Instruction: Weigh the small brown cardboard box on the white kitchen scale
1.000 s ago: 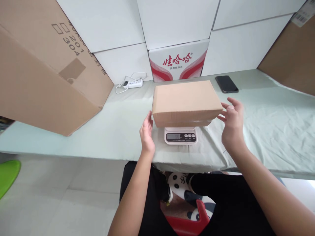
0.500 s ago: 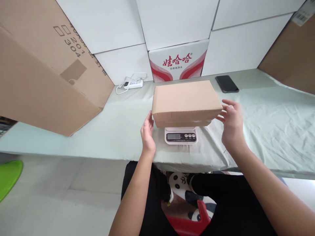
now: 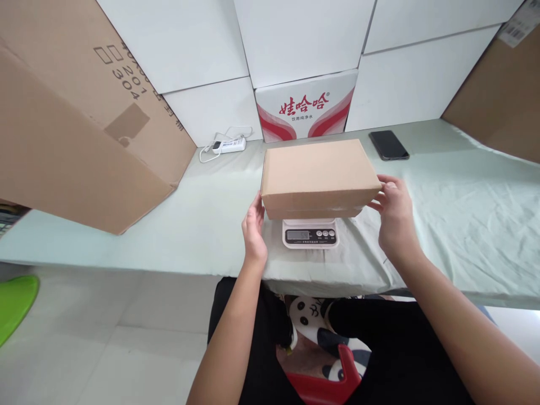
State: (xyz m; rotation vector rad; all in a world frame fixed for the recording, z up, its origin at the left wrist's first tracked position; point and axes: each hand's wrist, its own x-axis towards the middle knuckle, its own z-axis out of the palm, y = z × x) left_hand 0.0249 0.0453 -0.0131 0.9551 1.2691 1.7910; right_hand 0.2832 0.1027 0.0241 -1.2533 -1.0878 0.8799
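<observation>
My left hand [image 3: 253, 229] stood flat and open, fingers straight, its tips against the left end of the box [image 3: 319, 175] just left of the frame's centre. My right hand [image 3: 394, 216] was half curled, fingertips [image 3: 379, 192] touching the box's right near corner; neither hand had closed round it. The box, plain brown and shut, sat level on the scale [image 3: 310, 233] in the middle of the frame, overhanging it on both sides, with only the scale's display and buttons showing below. The scale rested on the pale green table [image 3: 464, 225]. Behind the box stood a white and red carton [image 3: 306, 107]. A phone [image 3: 388, 145] lay right of it, a power strip [image 3: 229, 145] left. A big cardboard box [image 3: 76, 124] filled the upper left.
</observation>
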